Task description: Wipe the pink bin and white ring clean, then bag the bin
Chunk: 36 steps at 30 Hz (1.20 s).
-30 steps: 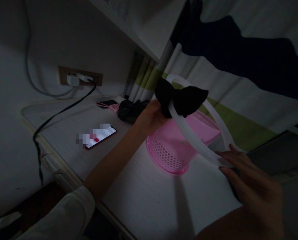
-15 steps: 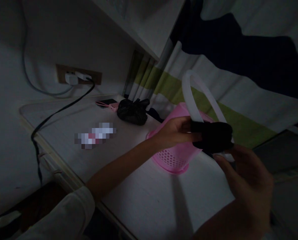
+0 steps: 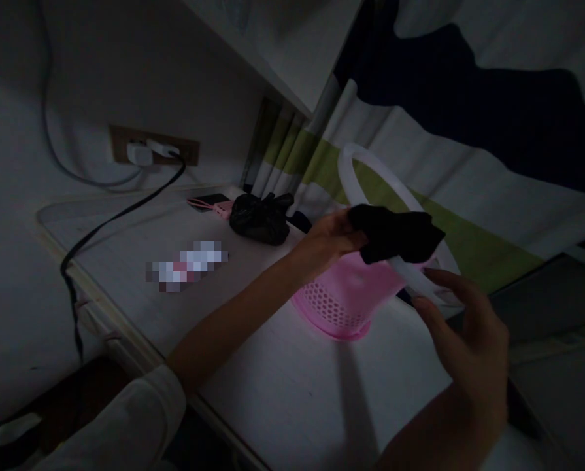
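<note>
A piece of black cloth (image 3: 397, 232), too dark to show its exact kind, is gripped at its left edge by my left hand (image 3: 329, 239). The cloth lies across a white band-like loop (image 3: 393, 180) that rises above it. My right hand (image 3: 468, 327) pinches the loop's lower right part between thumb and fingers. Behind the hands stands a pink plastic basket (image 3: 344, 304) with rows of holes in its wall and a wide rim at the bottom. The cloth and loop partly hide its upper part, so I cannot tell whether the loop is joined to it.
On the white desk (image 3: 272, 379) are a tied black plastic bag (image 3: 260, 219), a pink item with a strap (image 3: 222, 208), a dark flat object (image 3: 208, 200) and a blurred-out item (image 3: 187, 266). A black cable (image 3: 120, 216) hangs from the wall socket (image 3: 190, 152). A curtain (image 3: 468, 163) hangs behind.
My left hand and the black cloth have moved up and left. The white loop has tilted left, and my right hand has shifted slightly left, showing more of the loop's lower end.
</note>
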Motion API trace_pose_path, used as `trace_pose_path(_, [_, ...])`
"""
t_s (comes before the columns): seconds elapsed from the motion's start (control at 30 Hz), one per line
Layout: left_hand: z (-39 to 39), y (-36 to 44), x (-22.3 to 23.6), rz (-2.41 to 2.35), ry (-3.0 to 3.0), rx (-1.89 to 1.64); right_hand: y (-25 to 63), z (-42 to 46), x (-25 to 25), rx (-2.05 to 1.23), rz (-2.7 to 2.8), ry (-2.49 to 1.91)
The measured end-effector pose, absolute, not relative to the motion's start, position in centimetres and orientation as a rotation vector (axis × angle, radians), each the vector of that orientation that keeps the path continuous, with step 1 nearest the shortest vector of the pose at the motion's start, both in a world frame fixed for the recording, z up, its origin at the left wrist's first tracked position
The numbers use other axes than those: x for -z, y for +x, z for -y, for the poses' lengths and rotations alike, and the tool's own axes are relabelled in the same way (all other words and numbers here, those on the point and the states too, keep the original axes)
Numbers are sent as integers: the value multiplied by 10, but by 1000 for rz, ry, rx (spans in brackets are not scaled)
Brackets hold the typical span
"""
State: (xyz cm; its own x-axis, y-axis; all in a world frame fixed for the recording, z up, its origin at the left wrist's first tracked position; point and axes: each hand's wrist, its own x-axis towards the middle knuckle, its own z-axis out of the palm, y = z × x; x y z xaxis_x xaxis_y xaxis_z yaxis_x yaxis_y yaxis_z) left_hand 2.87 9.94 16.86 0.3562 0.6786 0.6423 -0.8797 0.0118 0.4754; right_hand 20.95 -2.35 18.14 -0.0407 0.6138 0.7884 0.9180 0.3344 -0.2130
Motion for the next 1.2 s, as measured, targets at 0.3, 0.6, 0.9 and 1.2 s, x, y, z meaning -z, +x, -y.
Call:
trace_pose_path(0.3, [-102,9,-173,171,911,-1281,230,37,-183,207,1848,-1322])
trace_pose_path(0.6, [-107,20,-167,240,977,-1245,218,40,-182,246,1721,-1245])
trace_pose_path(0.9, [-80,44,-168,184,1054,-1065,202,28,-178,441,1738,-1173])
trace_pose_path(1.2, [-78,41,-169,172,1071,-1129,193,20,-178,642,1762,-1194])
